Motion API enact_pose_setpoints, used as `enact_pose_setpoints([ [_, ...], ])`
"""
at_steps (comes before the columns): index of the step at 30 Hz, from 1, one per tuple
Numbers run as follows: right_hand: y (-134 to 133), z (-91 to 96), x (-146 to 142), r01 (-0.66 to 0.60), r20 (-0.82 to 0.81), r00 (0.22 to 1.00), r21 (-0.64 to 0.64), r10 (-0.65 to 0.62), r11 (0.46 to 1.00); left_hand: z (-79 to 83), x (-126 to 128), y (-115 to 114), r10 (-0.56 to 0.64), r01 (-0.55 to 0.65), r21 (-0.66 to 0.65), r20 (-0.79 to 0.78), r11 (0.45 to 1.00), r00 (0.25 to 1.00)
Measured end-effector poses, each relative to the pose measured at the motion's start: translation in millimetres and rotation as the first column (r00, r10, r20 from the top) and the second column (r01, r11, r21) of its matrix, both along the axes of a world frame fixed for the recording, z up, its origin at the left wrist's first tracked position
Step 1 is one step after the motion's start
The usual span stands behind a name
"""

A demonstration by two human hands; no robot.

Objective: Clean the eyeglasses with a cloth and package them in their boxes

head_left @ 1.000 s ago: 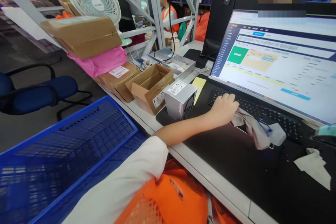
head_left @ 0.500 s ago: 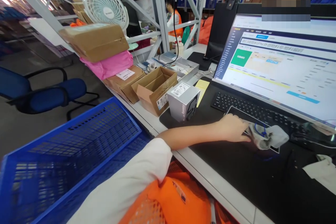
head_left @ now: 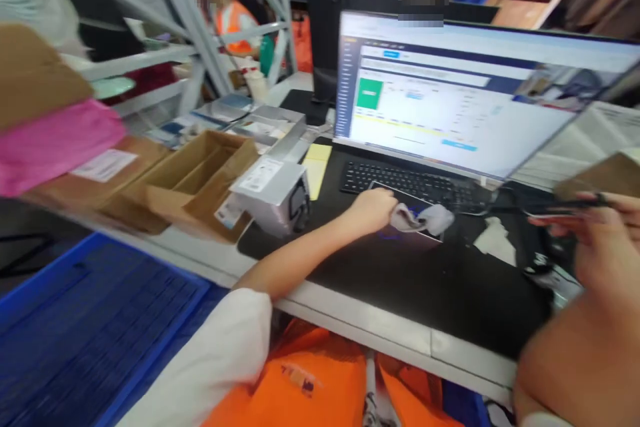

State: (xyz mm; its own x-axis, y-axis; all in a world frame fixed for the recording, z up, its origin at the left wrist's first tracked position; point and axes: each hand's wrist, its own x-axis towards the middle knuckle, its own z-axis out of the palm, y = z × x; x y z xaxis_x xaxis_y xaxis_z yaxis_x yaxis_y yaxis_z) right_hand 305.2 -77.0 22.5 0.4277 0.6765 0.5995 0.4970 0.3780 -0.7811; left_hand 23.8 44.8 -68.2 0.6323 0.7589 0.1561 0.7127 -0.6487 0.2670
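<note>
My left hand (head_left: 374, 211) is closed on one end of a crumpled greyish plastic bag (head_left: 429, 219). Beneath both lies a flat dark panel with a pale edge (head_left: 434, 236), on the black desk mat (head_left: 380, 280). At the right edge, my right hand (head_left: 607, 247) is raised with its fingers closed on a thin dark object (head_left: 570, 205); blur hides what kind it is. A silver box (head_left: 273, 200) with a white label stands left of my left forearm. Behind the bag runs a black keyboard (head_left: 400, 180).
A monitor (head_left: 425, 107) stands behind the keyboard. Left are an open cardboard box (head_left: 200, 173), a pink package (head_left: 60, 140) and a yellow paper pad (head_left: 317, 167). A blue crate (head_left: 100, 320) is below the desk edge. White scrap paper (head_left: 496, 241) lies right; a co-worker (head_left: 233, 20) is behind.
The view has swung to the right, and my right hand with the thin dark object has come into view. My left hand stays at the crumpled bag.
</note>
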Motion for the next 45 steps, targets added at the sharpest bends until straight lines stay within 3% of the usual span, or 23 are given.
enact_pose_setpoints([
  [6,13.5,-8.1,15.5,-0.133,-0.102,0.984,0.101,0.143,0.986,1.4,-2.6,11.1,0.060,-0.058,-0.082,0.021,0.995,0.998],
  [10,14.5,-7.0,15.8,-0.167,-0.109,0.976,0.168,0.187,0.971,9.3,-5.5,8.7,0.153,-0.151,-0.048,0.028,0.987,0.988],
  [13,13.8,-6.1,15.4,-0.188,-0.099,0.973,0.191,0.209,0.963,9.8,-1.8,2.0,0.097,-0.096,0.029,-0.055,0.995,0.994],
  [18,13.1,-5.1,6.4,-0.223,-0.097,0.967,0.119,0.235,0.967,1.7,8.5,-5.3,-0.122,0.117,-0.041,-0.156,0.992,0.980],
  [22,13.4,-9.2,-0.1,-0.187,-0.044,0.981,0.033,0.188,0.982,7.3,3.9,-4.5,-0.085,0.076,-0.067,-0.144,0.995,0.986],
  [25,12.1,-12.9,-0.6,-0.099,0.125,0.986,-0.083,0.109,0.992,22.9,-8.0,-10.3,0.024,-0.022,-0.015,0.124,1.000,0.992],
  [28,9.9,-14.3,-6.4,-0.026,0.330,0.940,-0.176,0.084,0.984,38.4,-17.9,-25.5,-0.071,0.027,0.093,0.512,0.995,0.856],
  [30,9.5,-15.2,-15.9,-0.050,0.423,0.896,-0.211,0.137,0.976,42.9,-19.4,-36.5,-0.200,0.158,0.123,0.581,0.980,0.789],
  [32,10.9,-18.4,-28.1,-0.121,0.465,0.860,-0.215,0.211,0.969,41.8,-17.0,-43.5,-0.222,0.235,0.060,0.611,0.970,0.760],
  [35,16.1,-28.9,-44.4,-0.229,0.455,0.845,-0.163,0.279,0.960,34.6,-10.3,-43.6,-0.084,0.206,-0.093,0.696,0.974,0.713],
  [38,22.9,-40.8,-53.3,-0.326,0.389,0.844,-0.176,0.370,0.929,29.9,-6.5,-37.9,0.050,0.207,-0.221,0.789,0.953,0.613],
  [42,29.2,-44.9,-55.8,-0.403,0.420,0.774,-0.250,0.473,0.881,30.4,-8.9,-33.6,0.116,0.394,-0.350,0.853,0.850,0.509],
  [45,28.6,-38.5,-54.0,-0.451,0.458,0.711,-0.285,0.534,0.846,31.4,-12.7,-30.7,0.184,0.479,-0.442,0.850,0.758,0.493],
])
